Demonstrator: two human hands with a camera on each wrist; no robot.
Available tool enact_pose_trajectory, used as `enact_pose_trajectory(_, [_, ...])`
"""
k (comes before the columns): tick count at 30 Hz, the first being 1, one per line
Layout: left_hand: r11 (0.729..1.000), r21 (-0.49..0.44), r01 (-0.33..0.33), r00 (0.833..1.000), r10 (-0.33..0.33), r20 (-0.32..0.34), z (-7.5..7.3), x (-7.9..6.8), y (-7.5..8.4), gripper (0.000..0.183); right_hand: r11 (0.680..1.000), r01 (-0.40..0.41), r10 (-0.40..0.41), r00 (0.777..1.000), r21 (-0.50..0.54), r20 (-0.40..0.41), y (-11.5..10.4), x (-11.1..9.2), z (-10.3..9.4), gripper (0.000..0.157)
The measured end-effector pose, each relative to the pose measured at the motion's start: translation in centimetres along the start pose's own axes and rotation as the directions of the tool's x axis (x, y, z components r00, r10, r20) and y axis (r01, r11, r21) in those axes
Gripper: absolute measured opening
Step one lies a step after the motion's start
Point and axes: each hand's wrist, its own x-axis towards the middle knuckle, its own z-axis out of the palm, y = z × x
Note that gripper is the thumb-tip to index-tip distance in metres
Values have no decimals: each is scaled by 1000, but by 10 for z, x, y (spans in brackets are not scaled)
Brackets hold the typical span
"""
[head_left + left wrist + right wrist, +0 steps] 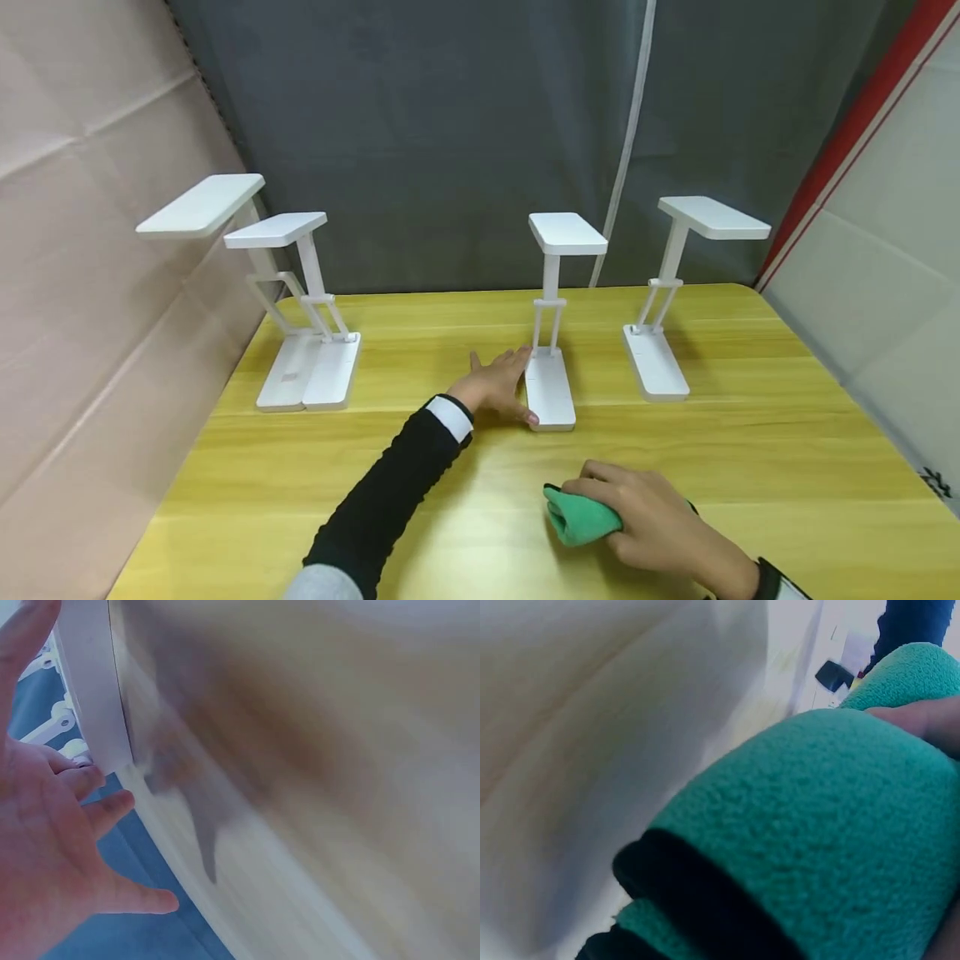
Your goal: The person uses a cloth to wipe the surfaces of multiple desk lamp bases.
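Note:
A white folding desk lamp [551,392] with a flat head stands right of the table's middle. My left hand [495,387] touches the left side of its base, thumb near the front end and fingers spread toward the back. In the left wrist view, the straight fingers of this hand [56,840] lie against the white base [90,690]. Nearer the front edge, my right hand [652,512] grips a folded green cloth [579,517] low over the table. The right wrist view is mostly filled by the fuzzy green cloth [832,817] with its black edging.
Two similar white lamps stand side by side at the left, the outer lamp [202,206] taller than the inner lamp [330,371]. Another lamp [656,362] stands at the right. A dark grey curtain [412,150] hangs behind the wood-grain table [247,492], with pale sheets on both sides.

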Motion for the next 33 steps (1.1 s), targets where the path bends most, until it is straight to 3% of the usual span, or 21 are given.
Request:
enact_pose_trajectory(9, [1000,8,-10,1000,10,7,-13,41,11,122,997,-69,67,996,30,55,2,-15,-1,74])
enact_pose_trajectory(17, [1000,-16,-3,999,4,32,-17,60,16,120,977,-201,184,963,75,195,6,-21,-6,70])
enact_pose_trajectory(19, [1000,-7,-6,999,6,36,-16,60,15,119,976,-203,184,961,77,207,8,-21,-6,69])
enact_pose_trajectory(23, [999,-5,-40,999,40,36,-12,51,9,117,984,-153,135,974,92,183,15,-25,-5,67])
enact_pose_trajectory(26, [997,-22,-73,997,74,28,-17,33,-2,115,989,-124,110,982,79,155,22,-33,-8,68])
enact_pose_trajectory(29, [997,-29,-71,997,72,17,-35,3,-29,110,987,-153,143,977,52,159,28,-40,-15,66])
enact_pose_trajectory(33, [997,-65,30,1000,-30,-3,-64,-45,-84,101,971,-239,231,953,16,194,34,-43,-28,65])
